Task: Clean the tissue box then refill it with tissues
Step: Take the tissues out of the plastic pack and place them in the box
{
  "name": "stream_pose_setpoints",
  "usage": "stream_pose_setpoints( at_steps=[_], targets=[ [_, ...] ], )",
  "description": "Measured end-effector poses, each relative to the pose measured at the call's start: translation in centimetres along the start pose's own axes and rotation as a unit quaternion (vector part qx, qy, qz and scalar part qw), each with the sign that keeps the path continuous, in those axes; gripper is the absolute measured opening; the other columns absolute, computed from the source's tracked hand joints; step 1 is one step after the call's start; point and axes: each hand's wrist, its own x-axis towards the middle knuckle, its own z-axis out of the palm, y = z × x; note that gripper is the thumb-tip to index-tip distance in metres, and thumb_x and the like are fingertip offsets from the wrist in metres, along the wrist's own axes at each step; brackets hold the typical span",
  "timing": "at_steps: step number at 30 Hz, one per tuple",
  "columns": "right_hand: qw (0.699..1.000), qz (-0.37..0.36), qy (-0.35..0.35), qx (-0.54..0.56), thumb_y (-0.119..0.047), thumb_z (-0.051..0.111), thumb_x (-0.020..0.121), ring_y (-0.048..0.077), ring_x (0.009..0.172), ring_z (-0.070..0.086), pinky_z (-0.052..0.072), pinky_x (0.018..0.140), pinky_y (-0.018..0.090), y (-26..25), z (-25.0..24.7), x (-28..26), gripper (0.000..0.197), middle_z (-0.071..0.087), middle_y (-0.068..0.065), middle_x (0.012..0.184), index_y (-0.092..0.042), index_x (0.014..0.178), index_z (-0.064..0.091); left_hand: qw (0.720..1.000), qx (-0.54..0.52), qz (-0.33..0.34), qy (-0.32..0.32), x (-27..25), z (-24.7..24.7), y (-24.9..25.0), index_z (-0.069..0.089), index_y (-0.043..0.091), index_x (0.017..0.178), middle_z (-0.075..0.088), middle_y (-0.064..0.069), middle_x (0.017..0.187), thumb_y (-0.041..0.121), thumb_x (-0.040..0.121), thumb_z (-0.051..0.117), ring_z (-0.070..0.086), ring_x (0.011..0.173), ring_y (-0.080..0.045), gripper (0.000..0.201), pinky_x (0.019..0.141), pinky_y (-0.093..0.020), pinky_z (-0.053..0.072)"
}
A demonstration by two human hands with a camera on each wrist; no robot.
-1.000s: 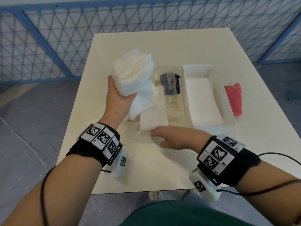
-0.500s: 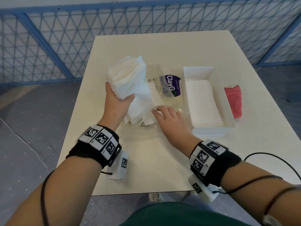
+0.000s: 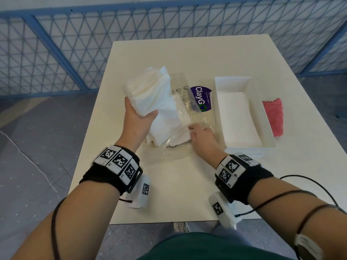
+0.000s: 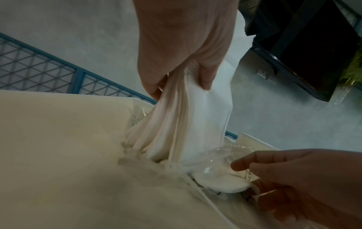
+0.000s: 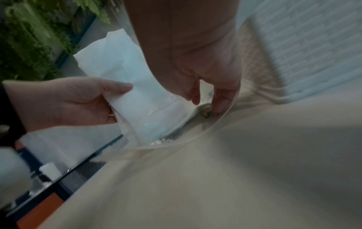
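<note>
My left hand (image 3: 139, 113) grips a thick stack of white tissues (image 3: 150, 91) and holds it tilted above the table; the stack's lower end still sits in the mouth of a clear plastic wrapper (image 3: 199, 109) with a purple label. My right hand (image 3: 197, 129) is on the wrapper's near end, its curled fingers (image 5: 220, 105) pinching the plastic. In the left wrist view the tissues (image 4: 186, 116) hang from my left hand (image 4: 176, 80) down into the wrapper (image 4: 219, 159). The open white tissue box (image 3: 217, 102) lies just right of the wrapper, with white tissues in its bottom.
A red cloth (image 3: 274, 117) lies right of the box near the table's right edge. The cream table (image 3: 178, 184) is bare in front of my hands. A blue mesh fence (image 3: 75, 53) runs behind the table.
My right hand moved forward from the wrapper's near edge and took hold of the plastic. My left hand shifted the tissue stack slightly lower and left.
</note>
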Motion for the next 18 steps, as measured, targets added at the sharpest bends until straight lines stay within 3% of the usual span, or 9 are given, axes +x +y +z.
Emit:
stream_pose_setpoints(
  at_steps=[2,4,6,8,10,11,13,16,18],
  targets=[
    [0.986,0.047,0.008,0.162,-0.016,0.034,0.099,0.023,0.098,0.055,0.047,0.083,0.034,0.0,0.0,0.6,0.030,0.057,0.010,0.113,-0.016,0.122,0.054,1.000,-0.004,0.000,-0.003,-0.1,0.0,0.0,0.033,0.028,0.121,0.048,0.025,0.100,0.005,0.082,0.071,0.048,0.087,0.016,0.059,0.075,-0.010,0.041],
    [0.948,0.102,0.028,0.302,-0.016,0.039,0.098,0.016,0.072,0.054,0.044,0.062,0.026,-0.1,0.0,0.8,0.027,0.060,0.005,0.090,-0.011,0.111,0.062,1.000,-0.006,0.004,-0.004,-0.1,0.0,0.0,0.033,0.030,0.119,0.049,0.025,0.100,0.005,0.081,0.071,0.048,0.086,0.017,0.059,0.072,-0.007,0.041],
    [0.933,0.119,0.030,0.337,-0.016,0.047,0.096,0.011,0.059,0.051,0.041,0.052,0.019,-0.2,-0.4,0.6,0.022,0.060,0.003,0.077,-0.009,0.102,0.067,1.000,-0.010,0.012,-0.001,-0.1,-0.1,0.0,0.033,0.030,0.118,0.049,0.026,0.101,0.004,0.081,0.071,0.049,0.083,0.021,0.059,0.071,-0.004,0.042],
    [0.946,0.098,0.029,0.306,-0.019,0.058,0.091,0.009,0.056,0.053,0.046,0.054,0.015,-0.4,-1.4,0.2,0.014,0.061,0.001,0.068,-0.010,0.085,0.067,1.000,-0.012,0.024,0.006,0.0,-0.4,0.2,0.031,0.031,0.120,0.048,0.027,0.102,0.004,0.081,0.072,0.048,0.084,0.024,0.062,0.072,-0.002,0.044],
    [0.953,0.074,0.002,0.293,-0.020,0.067,0.084,0.013,0.059,0.059,0.053,0.064,0.023,-0.5,-2.5,0.0,0.016,0.062,0.002,0.064,-0.010,0.075,0.060,0.999,-0.014,0.037,0.016,0.2,-0.6,0.2,0.031,0.031,0.121,0.048,0.026,0.105,0.003,0.081,0.072,0.049,0.089,0.021,0.064,0.076,-0.003,0.045],
    [0.954,0.070,-0.022,0.292,-0.017,0.070,0.082,0.015,0.061,0.061,0.054,0.062,0.024,-0.6,-3.1,-0.1,0.019,0.062,0.004,0.066,-0.010,0.073,0.055,0.999,-0.016,0.041,0.020,0.2,-0.8,0.3,0.031,0.031,0.121,0.048,0.026,0.106,0.003,0.081,0.071,0.049,0.090,0.021,0.064,0.076,-0.004,0.045],
    [0.953,0.062,-0.072,0.289,-0.003,0.066,0.082,0.017,0.060,0.062,0.054,0.052,0.019,-1.1,-4.6,-0.6,0.025,0.056,0.007,0.068,-0.011,0.069,0.046,0.999,-0.021,0.044,0.023,0.3,-0.9,0.3,0.030,0.032,0.119,0.047,0.026,0.105,0.003,0.082,0.071,0.048,0.086,0.025,0.063,0.074,-0.004,0.046],
    [0.939,0.022,-0.157,0.307,0.012,0.053,0.082,0.015,0.057,0.061,0.059,0.062,0.021,-2.3,-7.0,-1.6,0.033,0.048,0.004,0.068,-0.012,0.064,0.038,0.998,-0.025,0.046,0.025,0.2,-0.8,0.4,0.034,0.037,0.108,0.048,0.024,0.104,0.002,0.081,0.071,0.050,0.087,0.022,0.057,0.073,-0.007,0.047],
    [0.935,-0.026,-0.177,0.307,0.011,0.050,0.084,0.013,0.057,0.063,0.054,0.059,0.021,-3.7,-8.7,-2.5,0.033,0.049,0.003,0.069,-0.014,0.065,0.039,0.998,-0.033,0.044,0.032,0.3,-0.7,0.6,0.035,0.037,0.105,0.048,0.021,0.103,0.005,0.081,0.071,0.052,0.090,0.014,0.054,0.073,-0.009,0.046]
  ],
)
